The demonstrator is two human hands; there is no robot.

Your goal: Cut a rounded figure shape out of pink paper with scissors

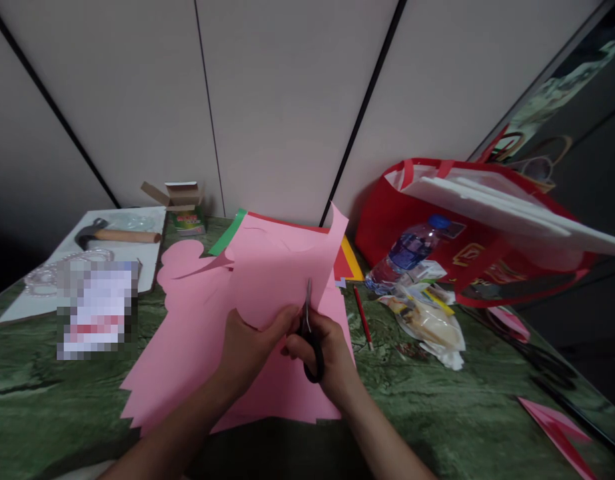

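My right hand (pixel 332 353) grips black-handled scissors (pixel 313 357), whose blades point up and away from me against a pink paper sheet (pixel 280 277). The sheet is raised, and a strip of it curls upward at its right side. My left hand (pixel 252 343) pinches the sheet's lower edge, thumb close to the blades. Beneath both hands lies a stack of pink paper (pixel 187 360) with stepped corners. Rounded pink paper shapes (pixel 181 260) rest at its upper left. Behind the raised sheet show edges of green paper (pixel 230 233), red paper and yellow paper (pixel 354 260).
To the left, a hammer (pixel 122 235) and a bead string lie on a white board (pixel 147 267), beside an open small box (pixel 187 217). On the right are a red pencil (pixel 363 317), a water bottle (pixel 407 253), a plastic food packet (pixel 430 323) and a red bag (pixel 387 213).
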